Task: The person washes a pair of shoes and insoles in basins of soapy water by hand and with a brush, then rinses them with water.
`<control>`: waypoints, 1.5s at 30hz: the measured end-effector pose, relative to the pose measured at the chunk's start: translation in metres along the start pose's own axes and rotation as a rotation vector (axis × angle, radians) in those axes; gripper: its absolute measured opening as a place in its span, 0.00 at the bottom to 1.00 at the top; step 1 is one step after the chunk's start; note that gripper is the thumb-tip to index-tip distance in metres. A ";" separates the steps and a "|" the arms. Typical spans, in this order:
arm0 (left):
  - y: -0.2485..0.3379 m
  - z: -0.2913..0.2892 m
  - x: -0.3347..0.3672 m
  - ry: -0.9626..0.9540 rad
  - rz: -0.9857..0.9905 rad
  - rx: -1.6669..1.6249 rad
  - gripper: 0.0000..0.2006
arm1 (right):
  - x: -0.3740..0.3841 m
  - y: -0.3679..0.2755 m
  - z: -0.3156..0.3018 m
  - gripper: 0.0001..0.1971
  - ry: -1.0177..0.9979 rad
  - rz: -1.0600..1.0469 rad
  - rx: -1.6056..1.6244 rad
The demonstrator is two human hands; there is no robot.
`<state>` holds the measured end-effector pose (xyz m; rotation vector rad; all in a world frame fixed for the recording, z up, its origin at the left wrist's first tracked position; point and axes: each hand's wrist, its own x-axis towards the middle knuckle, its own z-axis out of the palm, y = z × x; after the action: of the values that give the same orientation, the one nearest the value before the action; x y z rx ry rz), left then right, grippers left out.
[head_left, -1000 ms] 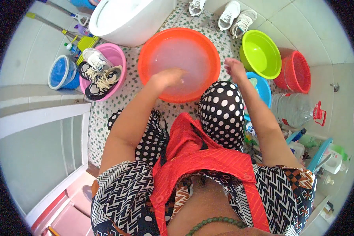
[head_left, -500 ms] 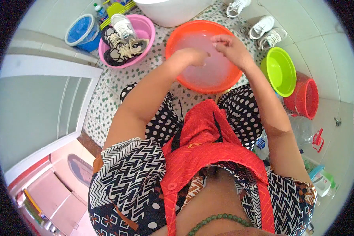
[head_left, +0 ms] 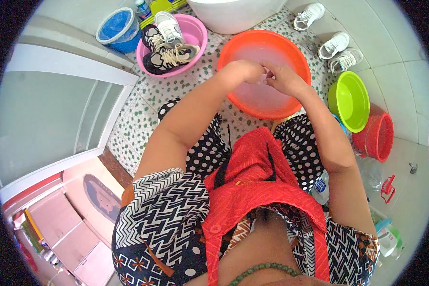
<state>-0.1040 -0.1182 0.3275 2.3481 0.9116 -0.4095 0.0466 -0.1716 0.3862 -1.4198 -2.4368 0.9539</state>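
Observation:
A round orange basin [head_left: 238, 47] of cloudy water stands on the speckled floor in front of my knees. Both my hands meet above its middle. My left hand [head_left: 249, 71] is curled into a loose fist, and the bent fingers of my right hand [head_left: 282, 79] press against it. I see nothing held in either hand. My forearms reach out over my polka-dot trousers and red apron.
A pink basin [head_left: 195, 35] with dark sneakers [head_left: 164, 45] sits at the left, beside a blue bucket [head_left: 115, 28]. A white tub [head_left: 233, 16] stands behind. White sneakers [head_left: 336, 45] lie at the right, near a green basin [head_left: 350, 100] and a red bucket [head_left: 379, 136].
My left hand was down in the water and my right hand at the basin's right rim. Both have come together over the middle of the basin.

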 end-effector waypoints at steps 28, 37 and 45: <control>0.015 -0.015 -0.022 -0.009 -0.187 -0.027 0.13 | 0.013 -0.020 0.003 0.17 -0.034 0.069 -0.011; 0.019 -0.014 -0.022 -0.062 -0.146 0.035 0.13 | 0.009 -0.023 0.003 0.17 -0.065 0.127 -0.005; 0.018 -0.008 -0.016 0.056 -0.149 -0.033 0.11 | 0.007 0.000 0.008 0.18 0.027 0.051 -0.018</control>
<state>-0.1027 -0.1319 0.3488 2.2800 1.1154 -0.3871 0.0397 -0.1695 0.3783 -1.4979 -2.4067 0.9190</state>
